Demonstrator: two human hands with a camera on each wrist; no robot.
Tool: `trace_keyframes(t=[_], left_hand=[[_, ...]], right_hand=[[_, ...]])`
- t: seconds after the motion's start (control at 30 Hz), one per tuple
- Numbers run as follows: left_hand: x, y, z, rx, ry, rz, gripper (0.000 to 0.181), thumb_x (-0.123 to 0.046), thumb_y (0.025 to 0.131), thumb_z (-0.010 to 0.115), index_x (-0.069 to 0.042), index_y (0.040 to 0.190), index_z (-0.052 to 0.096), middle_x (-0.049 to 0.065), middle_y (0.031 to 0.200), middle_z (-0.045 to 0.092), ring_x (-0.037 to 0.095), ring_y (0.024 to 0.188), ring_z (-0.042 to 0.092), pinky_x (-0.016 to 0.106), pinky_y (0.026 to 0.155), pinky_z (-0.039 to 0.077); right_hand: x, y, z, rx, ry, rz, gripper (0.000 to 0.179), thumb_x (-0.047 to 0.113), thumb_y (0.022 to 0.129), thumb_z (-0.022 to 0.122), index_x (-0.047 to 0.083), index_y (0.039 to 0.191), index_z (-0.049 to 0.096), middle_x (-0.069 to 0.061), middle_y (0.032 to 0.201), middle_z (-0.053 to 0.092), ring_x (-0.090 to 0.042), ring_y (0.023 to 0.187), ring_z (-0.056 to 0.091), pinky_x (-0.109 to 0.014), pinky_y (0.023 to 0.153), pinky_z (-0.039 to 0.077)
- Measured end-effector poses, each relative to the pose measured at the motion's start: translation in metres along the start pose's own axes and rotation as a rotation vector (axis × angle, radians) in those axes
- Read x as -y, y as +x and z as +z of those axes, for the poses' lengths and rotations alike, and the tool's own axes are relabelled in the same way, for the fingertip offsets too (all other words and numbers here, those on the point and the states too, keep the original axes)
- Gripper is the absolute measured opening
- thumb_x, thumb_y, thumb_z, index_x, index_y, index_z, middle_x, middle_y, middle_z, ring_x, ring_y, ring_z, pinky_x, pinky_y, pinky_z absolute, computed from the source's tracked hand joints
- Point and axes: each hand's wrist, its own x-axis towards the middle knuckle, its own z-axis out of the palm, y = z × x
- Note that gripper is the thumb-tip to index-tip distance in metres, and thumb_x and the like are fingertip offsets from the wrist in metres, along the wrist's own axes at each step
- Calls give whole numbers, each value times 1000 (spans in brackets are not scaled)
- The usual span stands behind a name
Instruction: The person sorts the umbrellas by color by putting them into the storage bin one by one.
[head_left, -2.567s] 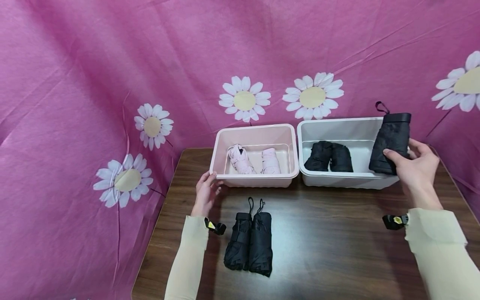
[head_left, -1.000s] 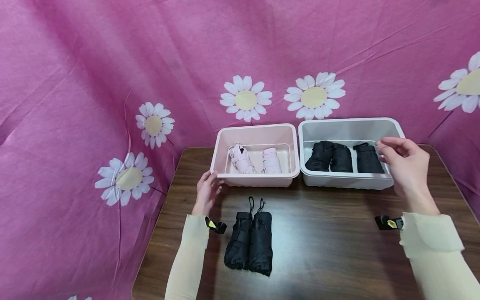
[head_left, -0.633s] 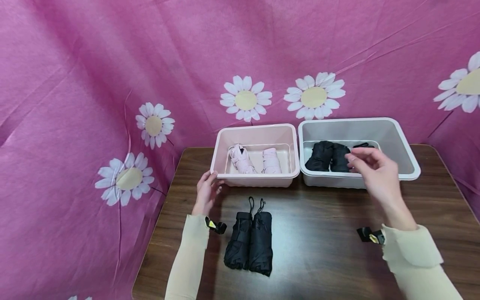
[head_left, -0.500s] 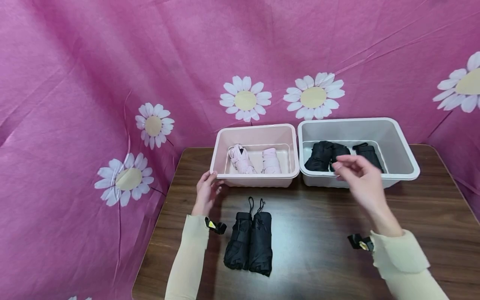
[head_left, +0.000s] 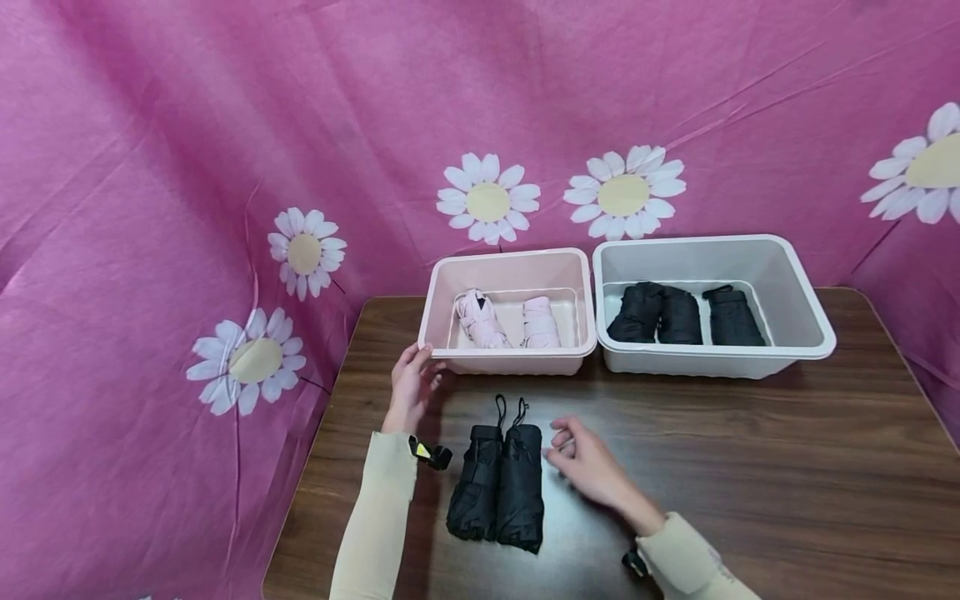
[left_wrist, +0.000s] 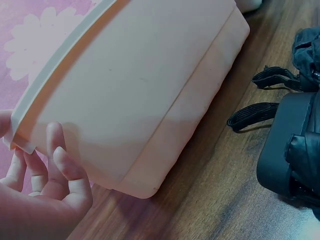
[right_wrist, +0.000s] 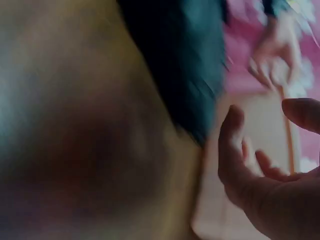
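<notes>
My left hand (head_left: 409,390) holds the front left corner of a pink plastic bin (head_left: 513,365); in the left wrist view its thumb is at the rim and its fingers curl under it. On the table in front lie two folded black umbrellas side by side, a left umbrella (head_left: 476,492) and a right umbrella (head_left: 521,492), wrist loops pointing away from me. Just right of the pair is my right hand (head_left: 592,468), fingers loosely bent and nothing in them. The right wrist view is blurred but shows thumb and fingers (right_wrist: 235,150) spread apart.
Two folded pink bundles, one on the left (head_left: 482,322) and one on the right (head_left: 540,323), lie in the pink bin. Beside it stands a grey-white bin (head_left: 697,363) with three black umbrellas inside. A pink flowered cloth (head_left: 375,125) hangs behind the wooden table (head_left: 810,467).
My right hand has let go of a black umbrella inside the grey-white bin, then come left and toward me to the pair on the table. My left hand stays at the pink bin's corner.
</notes>
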Motion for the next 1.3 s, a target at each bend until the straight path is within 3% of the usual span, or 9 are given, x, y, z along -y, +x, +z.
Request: trace_keyframes(t=[0.13, 0.4, 0.5, 0.6, 0.7, 0.9, 1.3], left_hand=[[0, 0, 0, 1, -1, 1, 45, -17, 94, 61, -3, 133, 44, -8, 72, 66, 8, 61, 63, 21, 56, 44], [-1, -1, 0, -4, -6, 7, 32, -18, 93, 63, -7, 121, 51, -7, 74, 66, 10, 61, 63, 22, 57, 45], [-1, -1, 0, -7, -8, 7, 21, -19, 93, 64, -13, 111, 55, -7, 76, 64, 11, 62, 63, 22, 58, 46], [-1, -1, 0, -10, -14, 6, 13, -18, 93, 64, -17, 103, 56, -6, 76, 64, 11, 62, 63, 22, 58, 46], [-1, -1, 1, -13, -15, 4, 12, -17, 93, 63, -18, 102, 56, -6, 74, 64, 11, 61, 62, 22, 57, 45], [0, -1, 1, -13, -2, -5, 13, -15, 95, 60, -15, 106, 54, -6, 74, 65, 10, 61, 62, 22, 57, 45], [0, -1, 1, -16, -1, -4, 15, -16, 95, 59, -14, 109, 54, -6, 77, 64, 10, 62, 62, 22, 57, 45]], right_hand=[[-10, -8, 30, 2, -123, 38, 59, 25, 83, 73, 0, 130, 48, -14, 109, 56, -12, 76, 56, -27, 67, 47], [-18, -13, 63, 24, -219, 147, 90, 46, 82, 72, -3, 144, 28, -26, 129, 41, -32, 108, 56, -51, 92, 48], [-18, -13, 71, 10, -244, 142, 97, 48, 82, 72, -4, 146, 23, -29, 130, 37, -32, 102, 58, -51, 88, 50], [-16, -14, 78, -7, -292, 116, 103, 51, 81, 72, -5, 148, 18, -30, 131, 34, -30, 94, 58, -42, 72, 53], [-16, -14, 83, -19, -350, 98, 107, 51, 79, 73, -6, 149, 16, -29, 128, 33, -26, 85, 56, -34, 57, 48], [-15, -13, 84, -15, -382, 156, 106, 44, 76, 75, -4, 149, 17, -29, 126, 37, -21, 69, 53, -32, 50, 44], [-18, -11, 48, 4, -473, 237, 103, 39, 69, 75, -7, 146, 24, -32, 123, 44, -27, 74, 54, -40, 58, 47]])
